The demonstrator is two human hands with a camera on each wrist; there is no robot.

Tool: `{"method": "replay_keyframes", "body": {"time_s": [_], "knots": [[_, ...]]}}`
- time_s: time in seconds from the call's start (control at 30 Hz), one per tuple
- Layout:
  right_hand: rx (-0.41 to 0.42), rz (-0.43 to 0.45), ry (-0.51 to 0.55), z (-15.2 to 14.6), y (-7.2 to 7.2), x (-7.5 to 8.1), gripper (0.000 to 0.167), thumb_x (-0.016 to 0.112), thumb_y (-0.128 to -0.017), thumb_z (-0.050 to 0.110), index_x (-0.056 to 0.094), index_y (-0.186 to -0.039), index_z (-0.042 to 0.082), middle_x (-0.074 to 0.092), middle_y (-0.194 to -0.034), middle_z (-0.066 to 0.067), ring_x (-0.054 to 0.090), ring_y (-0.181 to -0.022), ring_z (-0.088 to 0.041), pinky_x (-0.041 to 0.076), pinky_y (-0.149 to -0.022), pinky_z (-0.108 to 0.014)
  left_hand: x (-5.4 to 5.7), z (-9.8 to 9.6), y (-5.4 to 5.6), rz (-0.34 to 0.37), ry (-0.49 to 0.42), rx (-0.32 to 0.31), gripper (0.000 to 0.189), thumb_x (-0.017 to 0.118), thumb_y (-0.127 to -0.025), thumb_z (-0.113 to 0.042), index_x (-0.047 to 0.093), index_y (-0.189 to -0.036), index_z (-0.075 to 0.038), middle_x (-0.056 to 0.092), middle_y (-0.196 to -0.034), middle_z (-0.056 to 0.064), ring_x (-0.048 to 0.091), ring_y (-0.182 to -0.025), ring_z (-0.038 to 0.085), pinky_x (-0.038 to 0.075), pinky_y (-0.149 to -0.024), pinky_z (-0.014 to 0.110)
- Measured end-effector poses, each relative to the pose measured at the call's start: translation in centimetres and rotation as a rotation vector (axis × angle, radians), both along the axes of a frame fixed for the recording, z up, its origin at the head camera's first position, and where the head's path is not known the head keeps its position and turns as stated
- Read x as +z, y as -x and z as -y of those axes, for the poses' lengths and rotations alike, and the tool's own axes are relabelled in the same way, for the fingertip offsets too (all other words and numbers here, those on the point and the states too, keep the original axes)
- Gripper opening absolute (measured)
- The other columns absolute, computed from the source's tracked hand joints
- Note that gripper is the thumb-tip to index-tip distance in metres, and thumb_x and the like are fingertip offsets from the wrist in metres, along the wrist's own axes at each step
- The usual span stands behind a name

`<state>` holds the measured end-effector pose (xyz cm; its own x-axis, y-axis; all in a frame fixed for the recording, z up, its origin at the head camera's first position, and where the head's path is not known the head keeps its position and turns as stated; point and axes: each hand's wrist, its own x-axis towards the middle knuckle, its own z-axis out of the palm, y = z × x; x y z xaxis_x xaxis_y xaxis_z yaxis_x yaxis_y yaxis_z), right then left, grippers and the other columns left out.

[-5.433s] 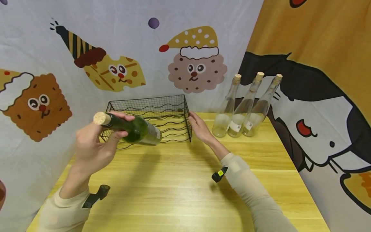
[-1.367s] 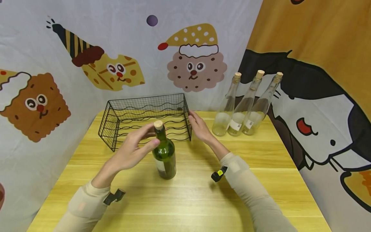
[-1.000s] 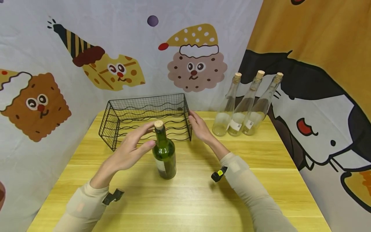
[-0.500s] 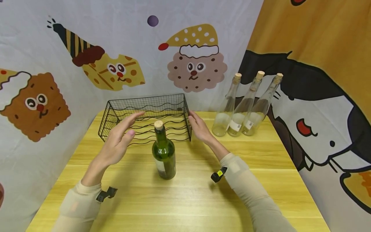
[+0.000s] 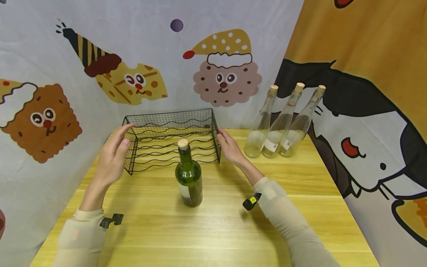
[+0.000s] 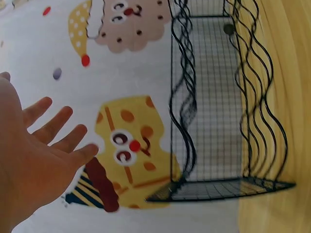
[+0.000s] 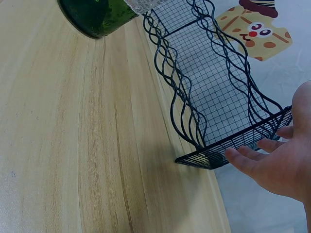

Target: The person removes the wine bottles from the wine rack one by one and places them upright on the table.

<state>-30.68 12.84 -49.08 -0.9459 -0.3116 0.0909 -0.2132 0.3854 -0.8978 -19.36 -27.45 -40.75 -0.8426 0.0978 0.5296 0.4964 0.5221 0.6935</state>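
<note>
A black wire wine rack (image 5: 173, 150) with wavy bars stands on the table against the back wall. My right hand (image 5: 230, 147) rests straight-fingered against the rack's right end panel, as the right wrist view (image 7: 279, 162) also has it. Left of the rack is my left hand (image 5: 111, 157), fingers extended and holding nothing; in the left wrist view that hand (image 6: 43, 150) is spread, apart from the rack (image 6: 218, 189). A green corked wine bottle (image 5: 189, 178) stands upright on the table in front of the rack, touched by neither hand.
Several clear corked bottles, three in a row, stand to the right: one nearest the rack (image 5: 257, 137), a middle one (image 5: 275, 139) and a right one (image 5: 295, 135). Behind the wooden table (image 5: 213, 230) hangs a cartoon-printed cloth (image 5: 150, 22).
The left hand had held the green bottle tilted over the rack; the bottle then stood upright on the table. My left hand let go and moved left. The right hand stayed put.
</note>
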Motion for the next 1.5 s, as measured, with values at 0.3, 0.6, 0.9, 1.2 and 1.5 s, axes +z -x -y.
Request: {"method": "replay_keyframes", "body": {"time_s": [0.3, 0.6, 0.9, 1.2, 1.5], "knots": [[0.006, 0.007, -0.002, 0.0, -0.1, 0.0, 0.070, 0.030, -0.124, 0.054, 0.023, -0.182, 0.015, 0.029, -0.188, -0.013, 0.036, -0.172, -0.039, 0.031, -0.144, -0.058, -1.3, 2.9, 0.8, 0.093, -0.027, 0.130, 0.054, 0.042, -0.121, -0.033, 0.045, -0.174, -0.024, 0.039, -0.183, 0.015, 0.029, -0.171, 0.049, 0.016, -0.141, 0.077], [0.004, 0.003, 0.001, 0.0, -0.1, 0.0, 0.069, 0.030, -0.124, 0.053, 0.024, -0.182, 0.016, 0.031, -0.187, -0.014, 0.042, -0.168, -0.041, 0.033, -0.143, -0.058, -3.2, 5.3, 1.4, 0.204, -0.018, 0.248, 0.059, 0.039, -0.124, -0.042, 0.031, -0.180, -0.027, 0.027, -0.188, 0.014, 0.022, -0.174, 0.051, 0.016, -0.138, 0.084], [0.000, -0.001, -0.006, 0.0, -0.1, -0.1, 0.069, 0.030, -0.124, 0.053, 0.023, -0.182, 0.015, 0.028, -0.188, -0.013, 0.036, -0.172, -0.040, 0.030, -0.144, -0.059, -4.5, 6.9, 1.9, 0.370, -0.052, 0.252, 0.069, 0.033, -0.123, -0.054, 0.012, -0.184, -0.030, 0.016, -0.191, 0.012, 0.020, -0.174, 0.051, 0.020, -0.139, 0.078], [-0.010, 0.002, -0.013, 0.0, 0.0, 0.0, 0.070, 0.030, -0.124, 0.055, 0.024, -0.182, 0.017, 0.029, -0.188, -0.012, 0.037, -0.171, -0.040, 0.030, -0.144, -0.058, -5.6, 7.6, 2.4, 0.471, -0.073, 0.235, 0.075, 0.026, -0.122, -0.058, 0.004, -0.184, -0.022, 0.011, -0.191, 0.015, 0.015, -0.174, 0.054, 0.018, -0.138, 0.080], [-0.022, 0.000, -0.015, 0.1, 0.0, -0.1, 0.067, 0.030, -0.124, 0.052, 0.025, -0.182, 0.018, 0.029, -0.188, -0.012, 0.036, -0.171, -0.040, 0.029, -0.145, -0.059, -6.3, 7.8, 2.9, 0.561, -0.118, 0.192, 0.076, 0.019, -0.122, -0.057, 0.004, -0.183, -0.016, 0.013, -0.190, 0.022, 0.017, -0.173, 0.055, 0.024, -0.136, 0.079]]}}
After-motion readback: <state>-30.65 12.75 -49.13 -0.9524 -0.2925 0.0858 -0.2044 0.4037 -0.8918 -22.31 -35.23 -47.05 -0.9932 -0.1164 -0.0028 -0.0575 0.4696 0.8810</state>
